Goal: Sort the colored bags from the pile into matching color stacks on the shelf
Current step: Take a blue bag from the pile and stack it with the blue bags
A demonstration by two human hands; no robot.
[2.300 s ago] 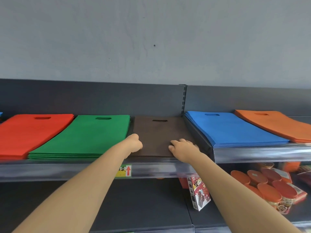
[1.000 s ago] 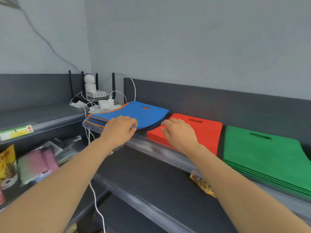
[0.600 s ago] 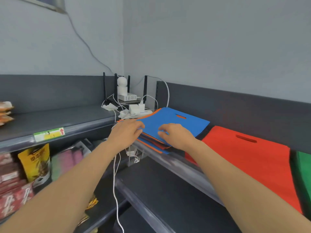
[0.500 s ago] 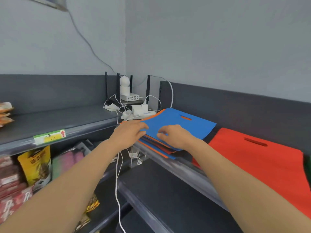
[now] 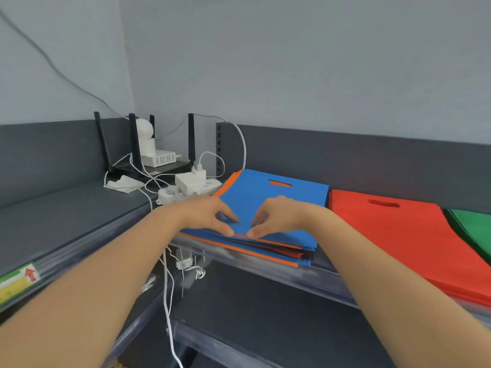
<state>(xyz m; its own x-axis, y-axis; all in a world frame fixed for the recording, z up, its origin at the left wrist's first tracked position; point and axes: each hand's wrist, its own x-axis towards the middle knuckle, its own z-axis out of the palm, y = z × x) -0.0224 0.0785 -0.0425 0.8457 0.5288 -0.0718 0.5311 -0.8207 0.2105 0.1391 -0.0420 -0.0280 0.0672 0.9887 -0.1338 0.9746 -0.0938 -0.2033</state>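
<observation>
Now left hand [image 5: 210,216], right hand [image 5: 279,219], flat on pile [image 5: 265,252] before, pinch blue bag [image 5: 276,200] at near edge; lift-off for sorting likely next.

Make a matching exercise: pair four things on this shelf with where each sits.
1. top blue bag
2. red stack
3. green stack
4. white power strip

a. far right edge of view
b. pinched by left hand and right hand
c. in the corner, left of the bags
d. immediately right of the top blue bag

Pairs: 1-b, 2-d, 3-a, 4-c
</observation>
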